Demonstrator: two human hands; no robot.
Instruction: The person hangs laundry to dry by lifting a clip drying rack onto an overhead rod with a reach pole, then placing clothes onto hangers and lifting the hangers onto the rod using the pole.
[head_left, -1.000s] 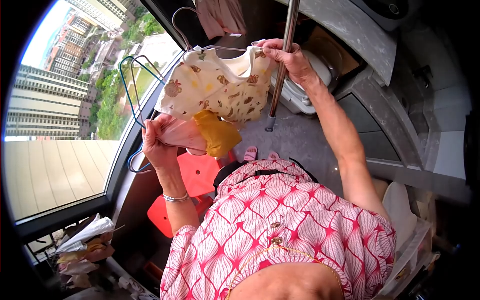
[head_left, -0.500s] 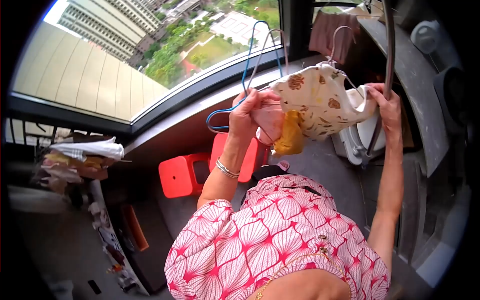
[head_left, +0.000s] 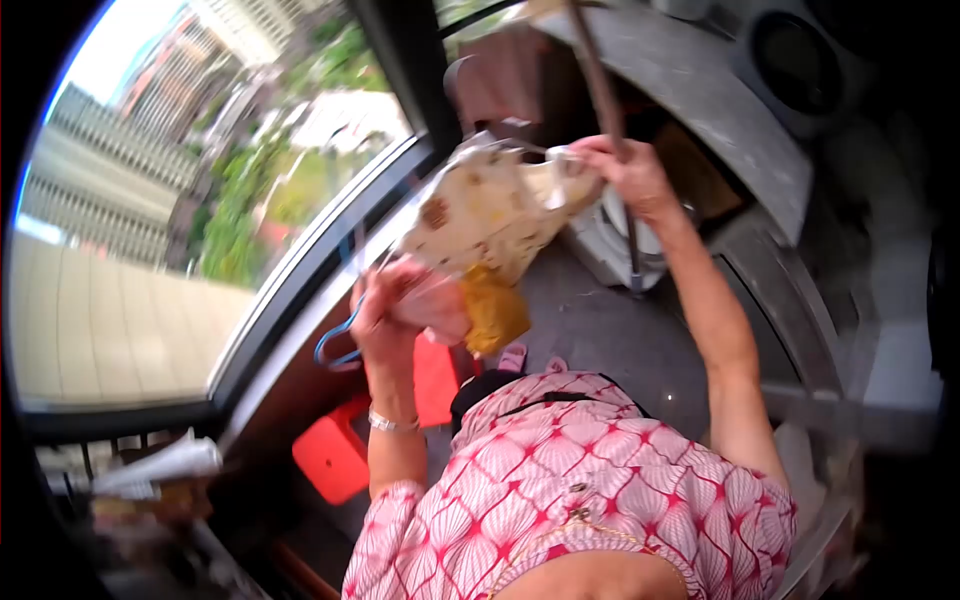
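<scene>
A cream printed garment (head_left: 480, 205) on a hanger hangs stretched between my two hands. My right hand (head_left: 625, 172) pinches its shoulder, at the upper right, beside the metal pole (head_left: 603, 85). My left hand (head_left: 378, 315) is closed round bunched pink cloth (head_left: 428, 305) and hangers, one of them a blue hanger (head_left: 338, 343) that sticks out at the left. A mustard-yellow cloth (head_left: 495, 312) dangles next to the pink cloth, under the cream garment. Motion blurs the hangers' upper parts.
A window (head_left: 120, 330) with a dark frame lies to the left. Red stools (head_left: 332, 457) stand below my left arm. Another pink cloth (head_left: 500, 80) hangs at the top. A grey counter (head_left: 720, 100) and a white appliance (head_left: 605, 240) are on the right, bags (head_left: 165, 470) at the lower left.
The view has swung right and back left. Both hands keep hold of the cloths; the cream garment now slants more, its left end lower, and the hangers are blurred.
</scene>
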